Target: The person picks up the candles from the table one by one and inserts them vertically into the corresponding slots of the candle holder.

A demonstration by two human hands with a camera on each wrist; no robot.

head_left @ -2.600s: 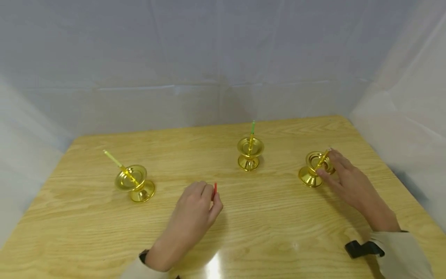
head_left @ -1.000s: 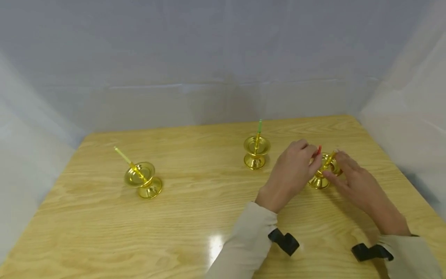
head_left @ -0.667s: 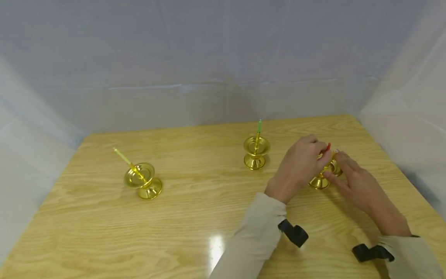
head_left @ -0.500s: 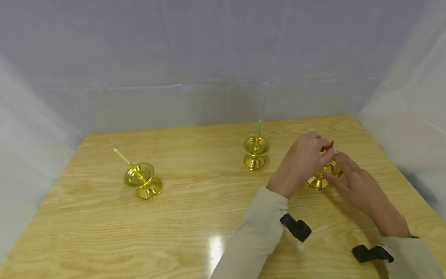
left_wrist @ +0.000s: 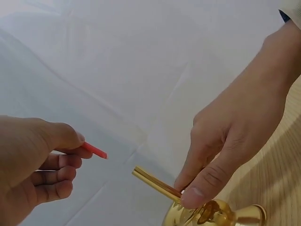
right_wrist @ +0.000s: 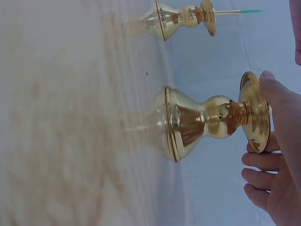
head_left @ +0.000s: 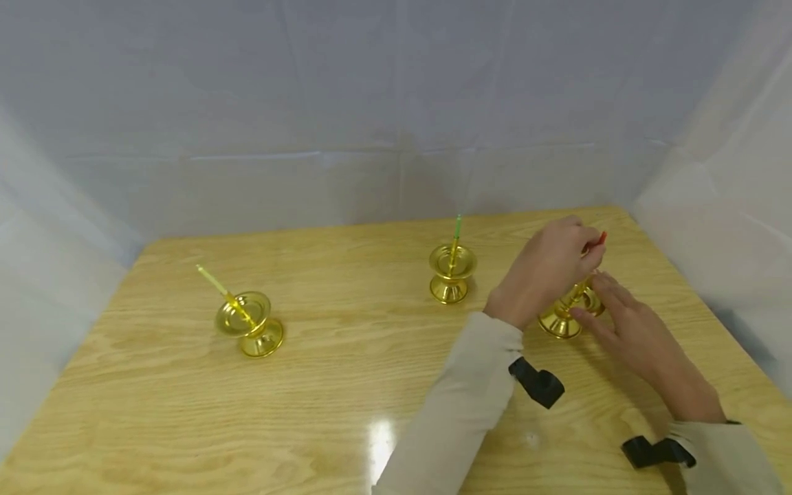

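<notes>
My left hand [head_left: 586, 253] pinches a short red stick [head_left: 601, 238] between thumb and fingertips, held just above and behind the right gold holder [head_left: 559, 322]. In the left wrist view the red stick [left_wrist: 95, 150] pokes out of my left hand [left_wrist: 56, 150], a short gap left of the holder's gold spike [left_wrist: 155, 182]. My right hand [head_left: 595, 302] grips the rim of that holder's dish [right_wrist: 256, 113] with thumb and fingers [left_wrist: 202, 190], beside the spike. The holder [right_wrist: 202, 123] stands on the table.
A middle gold holder [head_left: 452, 271] carries a green-tipped stick [head_left: 456, 230]. A left gold holder [head_left: 247, 323] leans with a yellow-green stick [head_left: 212, 279]. The wooden table [head_left: 346, 385] has white sheeting behind and at both sides. Black wrist straps [head_left: 537, 382] sit on both sleeves.
My left hand carried the red stick from the table's middle over to the right holder and has now lifted it higher above the spike. My right hand stayed on the holder.
</notes>
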